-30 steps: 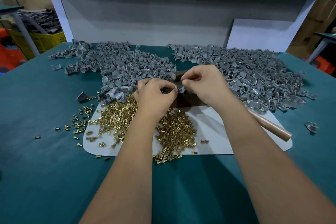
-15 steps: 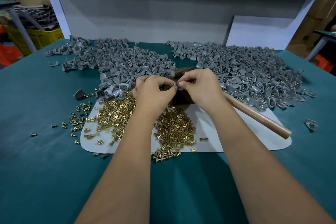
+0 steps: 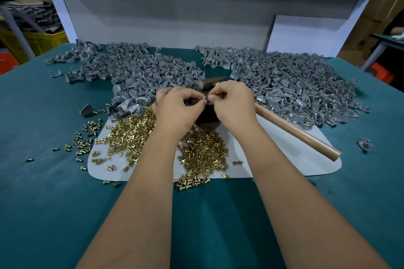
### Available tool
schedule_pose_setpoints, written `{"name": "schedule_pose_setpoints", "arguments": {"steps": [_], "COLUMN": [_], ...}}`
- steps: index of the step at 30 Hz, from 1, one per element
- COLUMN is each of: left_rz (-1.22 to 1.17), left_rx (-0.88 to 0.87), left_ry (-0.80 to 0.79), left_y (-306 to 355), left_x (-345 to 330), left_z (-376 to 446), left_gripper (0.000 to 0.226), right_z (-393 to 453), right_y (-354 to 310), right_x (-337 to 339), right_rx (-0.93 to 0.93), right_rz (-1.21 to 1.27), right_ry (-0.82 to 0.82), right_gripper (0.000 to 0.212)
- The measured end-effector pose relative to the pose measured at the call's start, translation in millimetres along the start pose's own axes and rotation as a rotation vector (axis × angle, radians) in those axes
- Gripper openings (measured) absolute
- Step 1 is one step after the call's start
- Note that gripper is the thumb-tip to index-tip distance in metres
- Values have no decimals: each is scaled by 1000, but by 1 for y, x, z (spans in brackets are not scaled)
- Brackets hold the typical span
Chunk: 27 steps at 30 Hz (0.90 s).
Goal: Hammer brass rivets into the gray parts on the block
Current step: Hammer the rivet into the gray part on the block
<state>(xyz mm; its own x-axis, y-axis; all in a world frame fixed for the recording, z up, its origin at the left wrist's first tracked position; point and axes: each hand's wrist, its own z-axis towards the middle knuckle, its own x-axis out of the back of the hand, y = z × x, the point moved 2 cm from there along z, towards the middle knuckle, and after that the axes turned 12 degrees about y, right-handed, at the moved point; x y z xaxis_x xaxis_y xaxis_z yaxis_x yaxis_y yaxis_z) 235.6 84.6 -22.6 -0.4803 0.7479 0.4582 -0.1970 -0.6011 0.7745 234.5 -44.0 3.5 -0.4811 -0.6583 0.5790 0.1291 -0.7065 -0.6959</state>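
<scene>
Both hands, left [image 3: 175,109] and right [image 3: 231,105], pinch a gray part [image 3: 204,101] over the block [image 3: 207,113]; hammer [image 3: 293,129] lies idle; far-left pile [image 3: 135,72] awaits rivets [image 3: 131,131].

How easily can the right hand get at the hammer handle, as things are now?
Probably yes. The hammer handle lies bare on the white mat just beside the right hand, nothing over it. But its fingers pinch a small gray part, which they must release first.

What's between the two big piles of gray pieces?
In the head view, bare green table, then nearer you the hammer head, separates left pile from right pile.
</scene>
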Motion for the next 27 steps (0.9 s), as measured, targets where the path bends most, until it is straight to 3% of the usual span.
{"name": "schedule_pose_setpoints", "arguments": {"steps": [3,6,10,13,19,27], "left_rz": [41,61,64,42,27,46], "left_rx": [14,4,1,23,32,25], "left_ry": [18,14,1,7,15,14], "left_y": [1,1,0,-1,-1,-3], "left_x": [1,1,1,0,-2,-2], "left_z": [-1,-2,-1,-1,-1,-3], "left_gripper": [6,5,11,3,15,3], "right_z": [5,17,6,-1,-1,-1], "right_y": [-8,-19,-23,-17,-13,-8], "right_x": [3,4,-5,-5,0,0], "right_rx": [-1,61,167,132,-48,-38], "right_rz": [-81,-346,-467,-347,-150,-82], "right_ry": [-95,-280,-69,-7,0,-41], "right_gripper": [14,17,10,11,22,22]}}
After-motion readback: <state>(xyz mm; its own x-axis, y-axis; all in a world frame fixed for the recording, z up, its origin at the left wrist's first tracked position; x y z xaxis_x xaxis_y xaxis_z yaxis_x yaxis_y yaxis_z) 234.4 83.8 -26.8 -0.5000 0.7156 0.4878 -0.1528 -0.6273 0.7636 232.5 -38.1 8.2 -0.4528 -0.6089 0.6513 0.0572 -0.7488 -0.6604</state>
